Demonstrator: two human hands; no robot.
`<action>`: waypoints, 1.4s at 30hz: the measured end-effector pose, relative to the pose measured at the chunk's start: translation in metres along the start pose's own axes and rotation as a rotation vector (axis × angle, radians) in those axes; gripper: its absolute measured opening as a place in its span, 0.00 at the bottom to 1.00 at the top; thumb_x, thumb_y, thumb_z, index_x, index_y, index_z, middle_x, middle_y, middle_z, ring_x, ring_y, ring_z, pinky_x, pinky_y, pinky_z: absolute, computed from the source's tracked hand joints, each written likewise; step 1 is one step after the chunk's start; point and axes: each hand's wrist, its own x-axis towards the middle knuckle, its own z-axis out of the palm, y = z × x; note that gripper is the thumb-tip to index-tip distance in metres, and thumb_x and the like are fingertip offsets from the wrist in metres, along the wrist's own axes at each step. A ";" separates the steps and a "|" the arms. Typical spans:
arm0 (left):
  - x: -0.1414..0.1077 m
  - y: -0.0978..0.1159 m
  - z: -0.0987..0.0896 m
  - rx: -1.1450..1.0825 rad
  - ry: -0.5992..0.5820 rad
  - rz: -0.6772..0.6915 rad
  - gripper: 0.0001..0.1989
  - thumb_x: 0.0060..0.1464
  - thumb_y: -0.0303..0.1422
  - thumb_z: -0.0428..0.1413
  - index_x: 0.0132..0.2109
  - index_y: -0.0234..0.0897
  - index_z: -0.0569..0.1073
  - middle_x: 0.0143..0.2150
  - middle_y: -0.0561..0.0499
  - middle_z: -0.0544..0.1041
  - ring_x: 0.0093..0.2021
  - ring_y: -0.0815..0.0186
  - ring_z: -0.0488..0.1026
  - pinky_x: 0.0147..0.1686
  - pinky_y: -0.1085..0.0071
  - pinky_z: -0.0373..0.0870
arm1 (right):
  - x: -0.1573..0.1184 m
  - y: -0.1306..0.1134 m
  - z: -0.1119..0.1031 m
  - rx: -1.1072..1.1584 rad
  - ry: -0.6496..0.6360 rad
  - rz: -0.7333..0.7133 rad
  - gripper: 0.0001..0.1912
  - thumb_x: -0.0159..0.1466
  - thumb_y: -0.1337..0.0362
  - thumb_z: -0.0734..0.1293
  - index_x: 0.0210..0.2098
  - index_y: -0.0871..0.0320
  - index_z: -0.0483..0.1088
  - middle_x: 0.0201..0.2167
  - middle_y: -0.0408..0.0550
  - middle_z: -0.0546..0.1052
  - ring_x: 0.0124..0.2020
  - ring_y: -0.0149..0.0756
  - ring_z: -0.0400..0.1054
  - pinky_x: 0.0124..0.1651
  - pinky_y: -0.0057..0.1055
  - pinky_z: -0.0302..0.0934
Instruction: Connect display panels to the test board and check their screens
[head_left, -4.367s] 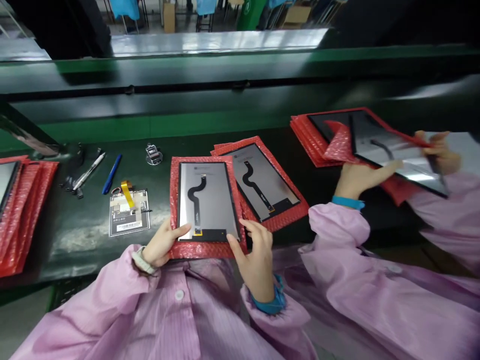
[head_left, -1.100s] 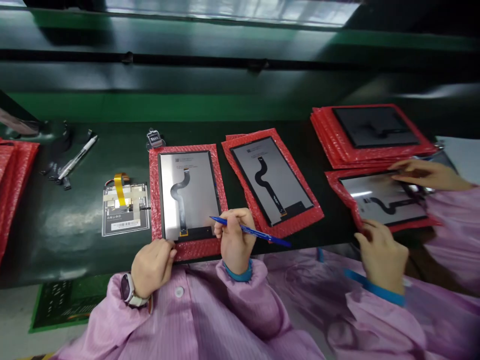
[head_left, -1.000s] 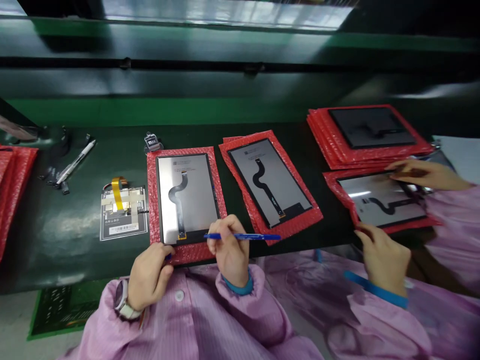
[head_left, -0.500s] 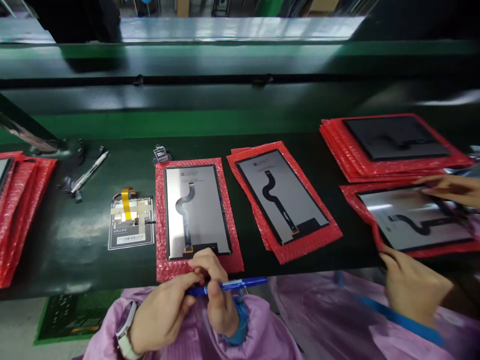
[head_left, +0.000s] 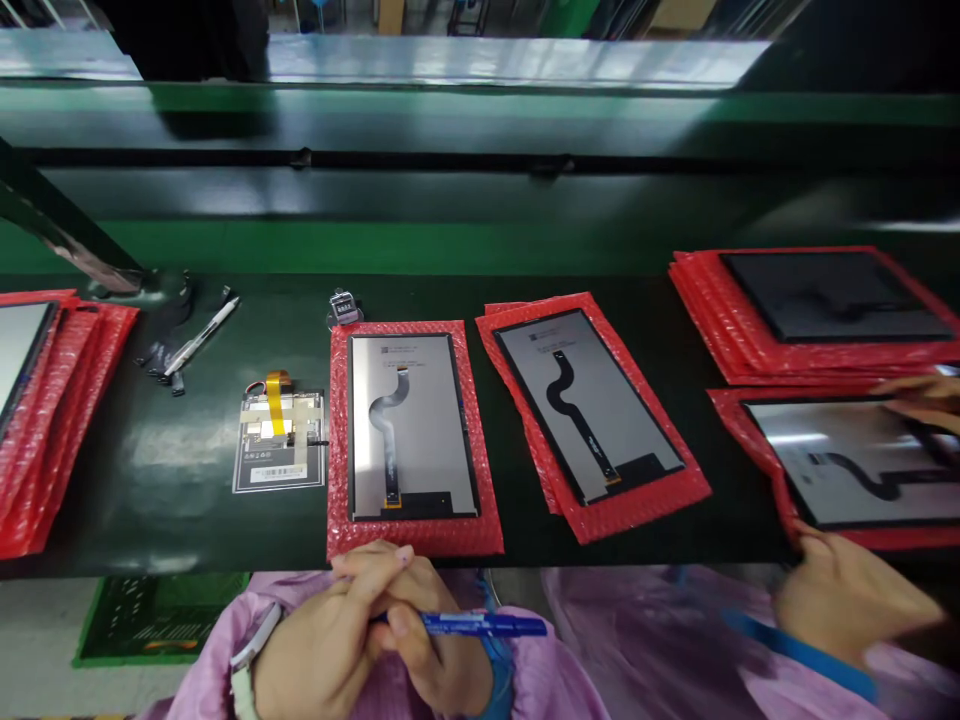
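My left hand (head_left: pixel 319 645), with a watch (head_left: pixel 255 640) on its wrist, is folded over my right hand (head_left: pixel 442 650) at the table's front edge. A blue marker pen (head_left: pixel 487 625) sticks out to the right, gripped under my right thumb; its other end is hidden between my hands. Just beyond my fingertips lies a display panel (head_left: pixel 435 420) on a red bubble-wrap pouch (head_left: pixel 487 520), its dark flex cable curving down the grey back. A second panel (head_left: pixel 615 400) rests slanted on red pouches to the right.
To the left are a small circuit assembly (head_left: pixel 279 470) with an orange ribbon, a white pen (head_left: pixel 202 335) and stacked red pouches (head_left: pixel 90 400). A metal counter (head_left: pixel 344 308) stands behind the panel. At right, a co-worker's hands (head_left: pixel 855 600) handle another panel beside a pouch stack (head_left: pixel 705 310).
My hands have drawn back off the panel's lower edge and folded together, left over right, with the marker pen still held. The view has shifted slightly left.
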 end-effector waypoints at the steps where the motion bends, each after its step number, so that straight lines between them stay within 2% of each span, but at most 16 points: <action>1: 0.000 -0.002 0.000 0.010 0.005 -0.006 0.30 0.73 0.38 0.41 0.76 0.44 0.42 0.55 0.43 0.79 0.52 0.62 0.80 0.48 0.73 0.80 | 0.012 -0.010 0.025 -0.010 0.048 0.015 0.32 0.75 0.45 0.45 0.50 0.45 0.78 0.44 0.39 0.81 0.55 0.57 0.74 0.36 0.51 0.75; 2: -0.001 -0.005 0.000 0.024 0.021 -0.012 0.29 0.73 0.38 0.40 0.76 0.44 0.44 0.55 0.43 0.80 0.51 0.63 0.81 0.47 0.73 0.80 | 0.022 -0.019 0.051 -0.011 0.038 0.013 0.27 0.75 0.45 0.50 0.52 0.44 0.76 0.48 0.41 0.80 0.56 0.52 0.74 0.42 0.49 0.75; 4: -0.003 -0.015 -0.006 0.093 0.107 -0.048 0.26 0.74 0.38 0.40 0.74 0.46 0.49 0.53 0.46 0.81 0.49 0.64 0.81 0.45 0.74 0.80 | 0.034 -0.029 0.100 -0.008 0.014 0.010 0.18 0.73 0.50 0.62 0.55 0.50 0.72 0.54 0.50 0.76 0.54 0.40 0.72 0.53 0.42 0.73; 7: -0.009 -0.043 -0.036 0.364 0.360 -0.223 0.22 0.73 0.34 0.44 0.70 0.46 0.59 0.50 0.48 0.81 0.45 0.64 0.81 0.45 0.72 0.78 | 0.038 -0.032 0.143 -0.006 0.028 0.025 0.16 0.73 0.55 0.63 0.57 0.54 0.70 0.55 0.53 0.74 0.51 0.36 0.72 0.53 0.37 0.72; 9: -0.012 -0.069 -0.068 0.604 0.512 -0.375 0.19 0.72 0.35 0.46 0.66 0.40 0.66 0.47 0.45 0.81 0.44 0.59 0.80 0.46 0.65 0.77 | 0.037 -0.031 0.150 -0.014 0.074 0.035 0.16 0.75 0.58 0.59 0.58 0.53 0.68 0.52 0.52 0.75 0.49 0.36 0.73 0.51 0.37 0.73; 10: -0.013 -0.083 -0.085 0.727 0.534 -0.436 0.19 0.71 0.37 0.46 0.63 0.36 0.69 0.46 0.41 0.80 0.47 0.54 0.78 0.48 0.59 0.75 | 0.037 -0.030 0.150 -0.034 0.097 0.027 0.16 0.75 0.60 0.58 0.58 0.53 0.68 0.51 0.52 0.76 0.48 0.37 0.73 0.50 0.37 0.74; 12: -0.011 -0.108 -0.117 0.907 0.499 -0.502 0.23 0.71 0.40 0.43 0.60 0.31 0.71 0.43 0.37 0.79 0.46 0.47 0.76 0.47 0.52 0.74 | 0.037 -0.031 0.144 -0.111 0.126 -0.013 0.15 0.74 0.63 0.58 0.57 0.55 0.68 0.48 0.51 0.77 0.47 0.37 0.74 0.50 0.37 0.73; 14: -0.007 -0.125 -0.141 1.003 0.429 -0.475 0.24 0.71 0.41 0.42 0.61 0.29 0.71 0.49 0.33 0.77 0.50 0.43 0.74 0.51 0.47 0.71 | 0.038 -0.033 0.136 -0.231 0.127 -0.067 0.14 0.73 0.65 0.58 0.55 0.57 0.69 0.46 0.50 0.78 0.46 0.38 0.74 0.49 0.37 0.73; 16: -0.002 -0.130 -0.153 1.042 0.393 -0.414 0.24 0.70 0.41 0.45 0.64 0.30 0.69 0.57 0.31 0.73 0.57 0.41 0.70 0.56 0.45 0.68 | 0.038 -0.035 0.126 -0.353 0.103 -0.102 0.13 0.73 0.66 0.59 0.54 0.58 0.69 0.46 0.49 0.79 0.45 0.39 0.74 0.47 0.38 0.74; 21: 0.029 -0.119 -0.146 0.935 0.178 -0.174 0.25 0.68 0.32 0.47 0.69 0.32 0.63 0.67 0.35 0.67 0.68 0.47 0.62 0.66 0.47 0.63 | 0.047 -0.035 0.090 -0.584 0.014 -0.056 0.15 0.75 0.61 0.58 0.53 0.60 0.70 0.45 0.51 0.79 0.43 0.40 0.75 0.45 0.39 0.73; 25: 0.070 -0.119 -0.134 0.837 0.093 -0.097 0.19 0.68 0.31 0.45 0.57 0.36 0.76 0.63 0.40 0.73 0.65 0.49 0.67 0.63 0.48 0.66 | 0.089 -0.019 0.067 -0.756 -0.015 0.074 0.15 0.74 0.60 0.57 0.46 0.60 0.73 0.44 0.55 0.77 0.46 0.43 0.73 0.50 0.41 0.70; 29: 0.106 -0.124 -0.131 0.681 0.180 -0.123 0.17 0.67 0.38 0.47 0.43 0.34 0.79 0.46 0.40 0.81 0.48 0.53 0.77 0.51 0.55 0.72 | 0.141 0.013 0.074 -0.802 0.020 0.156 0.15 0.73 0.64 0.58 0.52 0.61 0.71 0.48 0.59 0.75 0.51 0.46 0.70 0.54 0.43 0.67; 33: 0.119 -0.128 -0.127 0.412 0.381 -0.345 0.17 0.62 0.42 0.51 0.34 0.34 0.77 0.29 0.47 0.78 0.29 0.63 0.74 0.34 0.67 0.71 | 0.158 0.040 0.095 -0.809 0.042 0.198 0.25 0.72 0.59 0.61 0.64 0.66 0.64 0.58 0.66 0.71 0.60 0.56 0.65 0.60 0.51 0.64; 37: 0.118 -0.131 -0.121 0.099 0.489 -0.426 0.19 0.59 0.45 0.55 0.41 0.33 0.79 0.36 0.46 0.81 0.26 0.68 0.72 0.25 0.73 0.70 | 0.146 0.049 0.104 -0.780 -0.017 0.169 0.39 0.69 0.51 0.66 0.69 0.70 0.58 0.68 0.69 0.61 0.70 0.62 0.54 0.69 0.56 0.55; 40: 0.115 -0.130 -0.118 -0.067 0.549 -0.374 0.22 0.57 0.44 0.59 0.52 0.33 0.76 0.37 0.46 0.82 0.24 0.70 0.72 0.25 0.74 0.71 | 0.141 0.047 0.101 -0.734 -0.037 0.189 0.38 0.68 0.54 0.67 0.70 0.70 0.57 0.68 0.68 0.61 0.72 0.59 0.53 0.72 0.55 0.53; 42: 0.115 -0.128 -0.117 -0.122 0.574 -0.343 0.21 0.58 0.44 0.60 0.52 0.35 0.75 0.35 0.48 0.82 0.24 0.70 0.72 0.26 0.73 0.72 | 0.140 0.046 0.099 -0.687 -0.022 0.198 0.35 0.68 0.58 0.68 0.69 0.69 0.59 0.66 0.67 0.65 0.70 0.60 0.56 0.71 0.56 0.55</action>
